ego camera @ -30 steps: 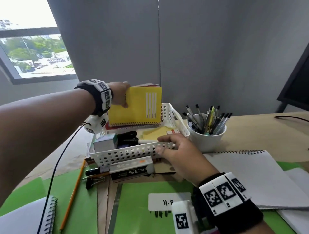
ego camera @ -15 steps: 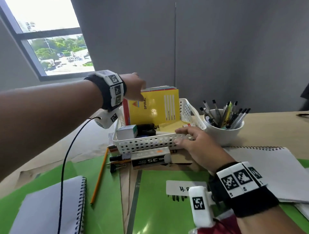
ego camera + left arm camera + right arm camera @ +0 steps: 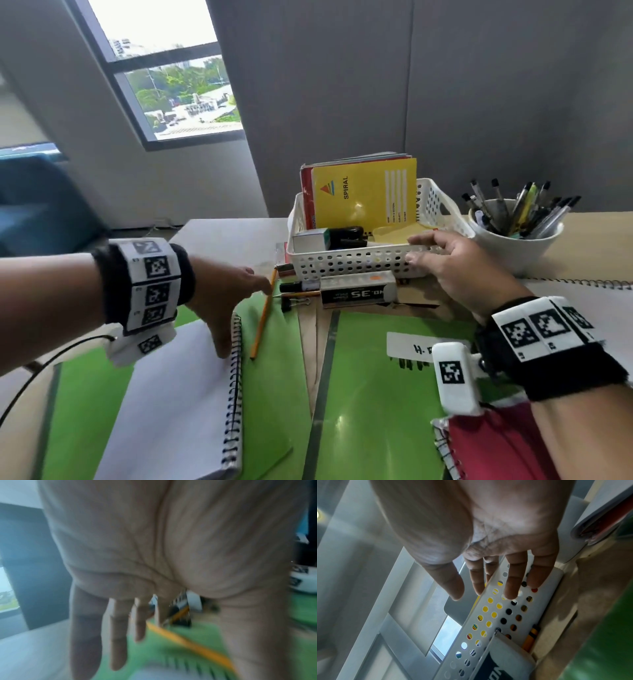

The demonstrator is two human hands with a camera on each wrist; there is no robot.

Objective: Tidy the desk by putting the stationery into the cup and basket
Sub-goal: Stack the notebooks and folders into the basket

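A wooden tabletop (image 3: 596, 236) under grey walls and a window (image 3: 178, 72) carries green folders (image 3: 373, 404). The white basket (image 3: 346, 263) holds a yellow notebook (image 3: 363, 198), beside the pen-filled cup (image 3: 513, 240). The right hand (image 3: 455, 270) rests relaxed fingers on the basket's rim; the left hand (image 3: 222, 291), fingers spread and holding nothing, hovers near a pencil (image 3: 262, 322).

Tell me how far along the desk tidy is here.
Done: yellow notebook stands in the basket; cup holds pens. In hand: nothing; left hand reaches toward the pencil, right hand touches the basket. Left: pencil, staples box, binder clip.
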